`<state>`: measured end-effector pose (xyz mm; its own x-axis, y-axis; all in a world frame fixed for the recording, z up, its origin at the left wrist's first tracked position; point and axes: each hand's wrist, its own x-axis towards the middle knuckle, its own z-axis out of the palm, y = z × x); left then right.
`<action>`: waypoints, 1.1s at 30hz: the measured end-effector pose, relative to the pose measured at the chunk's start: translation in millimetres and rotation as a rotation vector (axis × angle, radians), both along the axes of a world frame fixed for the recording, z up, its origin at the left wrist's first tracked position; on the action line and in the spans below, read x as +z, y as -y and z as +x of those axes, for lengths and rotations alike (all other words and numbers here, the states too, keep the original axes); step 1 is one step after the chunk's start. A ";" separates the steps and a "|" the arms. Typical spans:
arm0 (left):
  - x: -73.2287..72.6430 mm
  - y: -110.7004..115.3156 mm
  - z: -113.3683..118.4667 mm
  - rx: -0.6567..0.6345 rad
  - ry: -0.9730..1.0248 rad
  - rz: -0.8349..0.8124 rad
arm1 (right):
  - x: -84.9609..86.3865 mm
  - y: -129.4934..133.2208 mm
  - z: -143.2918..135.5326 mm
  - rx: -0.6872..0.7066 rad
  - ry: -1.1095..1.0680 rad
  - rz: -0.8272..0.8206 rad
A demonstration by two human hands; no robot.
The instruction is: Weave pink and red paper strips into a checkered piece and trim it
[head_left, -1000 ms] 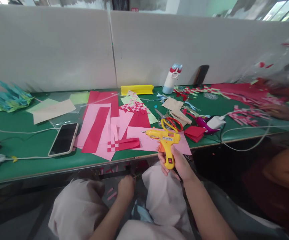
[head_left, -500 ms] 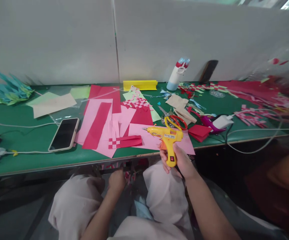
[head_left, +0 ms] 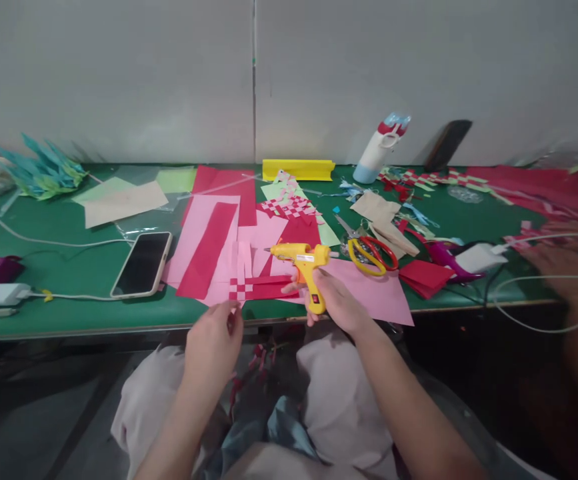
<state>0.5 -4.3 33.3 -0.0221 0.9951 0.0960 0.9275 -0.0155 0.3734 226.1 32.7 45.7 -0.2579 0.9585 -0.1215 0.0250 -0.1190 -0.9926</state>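
Observation:
My right hand (head_left: 336,297) is wrapped round a yellow hot glue gun (head_left: 309,267), its nozzle pointing left above pink and red paper. At the table's front edge, the fingers of my left hand (head_left: 213,340) are pinched together. Their tips come right to the lower edge of a small red-and-pink woven paper piece (head_left: 241,289) with long loose strips. Whether they grip its edge or some small scrap, I cannot tell. Pink paper (head_left: 223,207) with a dark red strip (head_left: 209,250) lies under and beside the woven piece.
A phone (head_left: 141,265) lies left of the papers. Open scissors (head_left: 369,253) and folded red paper (head_left: 426,277) are to the right. Behind stand a bottle (head_left: 376,153) and a dark phone (head_left: 449,145). White cables cross both sides; another person's hand (head_left: 559,263) is at far right.
My left hand has risen from between my knees to the table edge beside the woven piece. The glue gun has moved left and slightly up, over the strips. The view has shifted a little.

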 end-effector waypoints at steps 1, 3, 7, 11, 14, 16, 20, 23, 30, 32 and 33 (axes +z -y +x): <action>-1.4 -6.0 -0.2 0.025 -0.056 0.084 | 0.0 -4.4 -5.6 0.008 0.046 0.004; -5.7 -16.2 2.5 0.048 -0.189 0.172 | -1.8 -10.0 -15.3 0.005 0.124 0.015; -9.2 -25.2 14.9 0.120 -0.366 0.130 | -12.3 -12.0 -24.4 -0.017 0.233 0.013; -8.3 -26.4 21.0 0.132 -0.368 0.124 | -22.4 -10.0 -23.8 -0.009 0.317 -0.017; -11.6 -29.2 19.7 0.119 -0.300 0.149 | -22.7 -8.2 -23.0 -0.005 0.309 -0.018; -14.9 -32.2 18.3 0.115 -0.229 0.173 | -20.4 -6.4 -22.4 -0.008 0.263 -0.019; -18.4 -39.1 16.6 0.113 0.025 0.151 | -16.7 -0.7 -17.5 -0.039 0.130 -0.031; -17.7 -45.5 13.4 0.174 0.333 0.066 | -14.4 5.8 -8.9 -0.088 0.050 -0.004; 2.0 -71.7 -10.6 0.119 1.015 -0.181 | -4.9 27.5 21.2 -0.146 -0.105 0.032; 13.0 -80.0 -18.0 0.053 1.022 -0.306 | -2.6 33.7 28.0 -0.153 -0.157 0.021; 17.9 -84.1 -21.1 0.027 0.989 -0.363 | -1.8 36.6 30.6 -0.155 -0.179 0.015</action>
<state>-20.6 79.8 51.2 0.0498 0.9586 -0.2802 0.2059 0.2647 0.9421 256.7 -4.0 43.9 -0.1242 0.9896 -0.0729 -0.1689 -0.0935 -0.9812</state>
